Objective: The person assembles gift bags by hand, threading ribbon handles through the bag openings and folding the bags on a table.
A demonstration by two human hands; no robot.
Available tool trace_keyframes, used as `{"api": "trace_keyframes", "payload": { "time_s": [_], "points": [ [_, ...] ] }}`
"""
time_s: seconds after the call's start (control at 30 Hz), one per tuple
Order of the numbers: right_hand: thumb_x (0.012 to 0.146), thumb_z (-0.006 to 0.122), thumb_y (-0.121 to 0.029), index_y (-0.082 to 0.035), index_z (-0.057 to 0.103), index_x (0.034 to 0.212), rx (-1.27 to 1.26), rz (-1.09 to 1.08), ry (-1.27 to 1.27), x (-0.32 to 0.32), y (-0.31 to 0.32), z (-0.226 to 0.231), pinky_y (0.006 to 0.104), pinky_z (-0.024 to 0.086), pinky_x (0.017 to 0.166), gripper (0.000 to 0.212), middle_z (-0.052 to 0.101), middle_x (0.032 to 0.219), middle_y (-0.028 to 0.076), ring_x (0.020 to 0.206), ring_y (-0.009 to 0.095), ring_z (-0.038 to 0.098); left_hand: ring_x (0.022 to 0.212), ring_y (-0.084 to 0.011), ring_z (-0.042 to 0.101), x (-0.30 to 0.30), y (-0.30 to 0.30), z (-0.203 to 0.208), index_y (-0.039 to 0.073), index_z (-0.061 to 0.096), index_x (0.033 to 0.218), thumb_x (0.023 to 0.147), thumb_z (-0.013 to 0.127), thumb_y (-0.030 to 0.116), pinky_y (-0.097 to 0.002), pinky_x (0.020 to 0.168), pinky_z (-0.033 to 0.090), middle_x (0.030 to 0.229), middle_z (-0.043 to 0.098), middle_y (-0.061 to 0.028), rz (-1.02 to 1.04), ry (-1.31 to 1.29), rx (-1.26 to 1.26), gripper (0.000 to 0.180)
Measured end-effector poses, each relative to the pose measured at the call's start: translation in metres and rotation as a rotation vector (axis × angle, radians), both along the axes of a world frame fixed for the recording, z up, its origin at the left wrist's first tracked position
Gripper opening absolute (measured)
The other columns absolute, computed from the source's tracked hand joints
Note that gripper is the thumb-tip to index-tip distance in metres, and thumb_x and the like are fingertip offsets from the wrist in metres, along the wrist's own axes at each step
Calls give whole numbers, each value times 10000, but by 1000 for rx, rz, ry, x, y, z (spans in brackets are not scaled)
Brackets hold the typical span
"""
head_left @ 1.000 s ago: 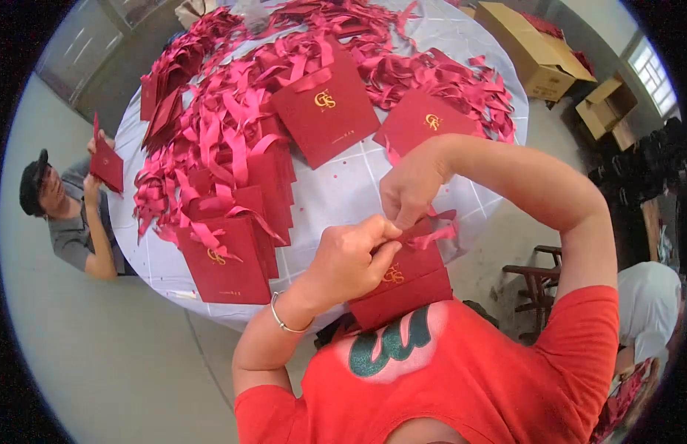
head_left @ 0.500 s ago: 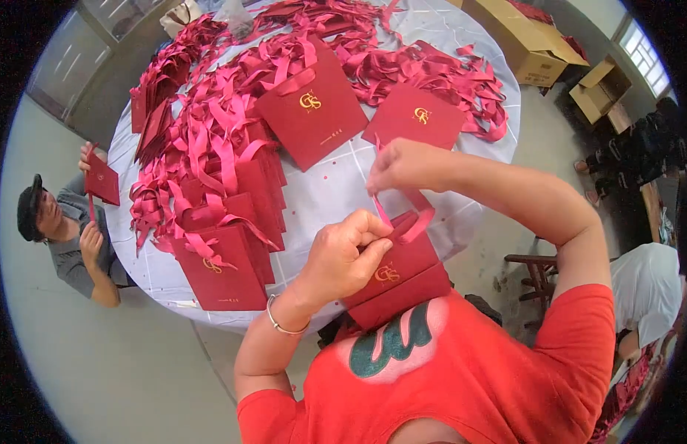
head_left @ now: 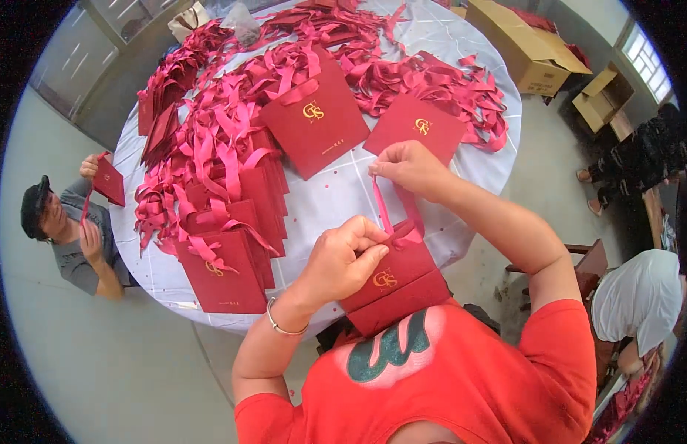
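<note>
Thumb and fingertips are closed tight on both sides here: left hand (head_left: 347, 259) pinching low at what looks like pink ribbon (head_left: 380, 205), right hand (head_left: 411, 170) pinching the same strand higher up. Can't tell if the left also nips some paper.

The red gift bag (head_left: 406, 259) is right under those hands, against the wearer's shirt front (head_left: 447, 370), so I'll place everything off that. Far left of it, a co-worker (head_left: 59, 222) has a small maroon bag (head_left: 108, 183) and a strip of ribbon. Nearer on its left, a row of ribboned bags (head_left: 221, 277). Beyond it and a bit left, a bigger-looking bag (head_left: 314, 118); straight beyond, another emblem bag (head_left: 420, 122). Way off beyond-right, an open carton (head_left: 517, 48).

What's changed: the hands were bunched together a second ago, now the right's pulled away. So I'd say that strand's drawn out fairly straight instead of bunched.
</note>
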State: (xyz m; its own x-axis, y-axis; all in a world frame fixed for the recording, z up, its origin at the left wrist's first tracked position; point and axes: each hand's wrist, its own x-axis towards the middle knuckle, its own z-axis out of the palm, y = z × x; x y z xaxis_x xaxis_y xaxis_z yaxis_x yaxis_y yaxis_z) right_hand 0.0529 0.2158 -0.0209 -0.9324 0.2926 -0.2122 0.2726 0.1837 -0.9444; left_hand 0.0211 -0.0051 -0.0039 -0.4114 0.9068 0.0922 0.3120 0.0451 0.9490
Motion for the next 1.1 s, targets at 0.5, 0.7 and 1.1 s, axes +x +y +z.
{"api": "trace_keyframes", "payload": {
  "time_s": [0.5,0.7,1.1],
  "points": [
    [761,712,-376,-42,665,718,1108,-126,36,37,-6,8,401,484,598,341,643,662,124,637,285,637,570,-57,487,-1,5,-13,-5,585,915,822,658,90,-269,514,404,600,583,-37,140,151,-103,152],
    [773,718,-271,-16,678,772,754,-170,54,34,-2,6,374,505,594,258,662,690,135,599,261,641,514,-90,491,-4,7,-10,13,606,822,809,677,151,-300,483,386,547,553,-62,185,229,-218,156],
    [808,651,-54,-62,520,907,-700,92,746,79,-26,65,216,413,524,164,645,856,161,625,119,551,627,-249,652,-5,6,-16,13,634,834,801,649,165,-357,594,491,691,661,-147,215,302,-234,156]
  ]
}}
